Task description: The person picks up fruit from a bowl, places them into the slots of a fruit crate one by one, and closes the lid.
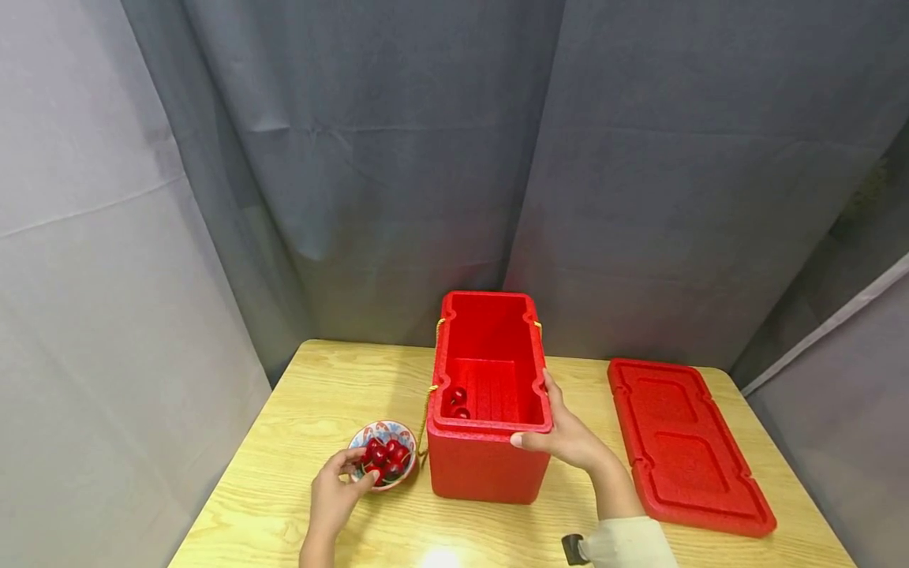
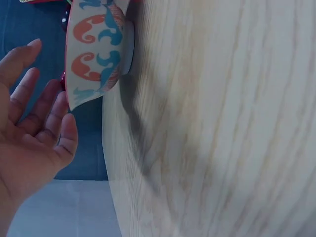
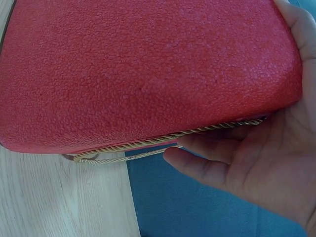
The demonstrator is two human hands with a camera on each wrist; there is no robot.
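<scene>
A small patterned bowl full of dark red cherries stands on the table, left of a lidless red foam box. My left hand is at the bowl's near left side, thumb and index finger spread at the cherries. In the left wrist view the fingers are loosely bent beside the bowl, their tips partly behind its rim. My right hand holds the box's near right corner, thumb over the front rim, fingers along the side. Inside the box lie two cherries at the near left.
A red foam lid lies flat on the wooden table at the right. Yellow cords hang along the box's sides. Grey curtains stand behind the table and on both sides.
</scene>
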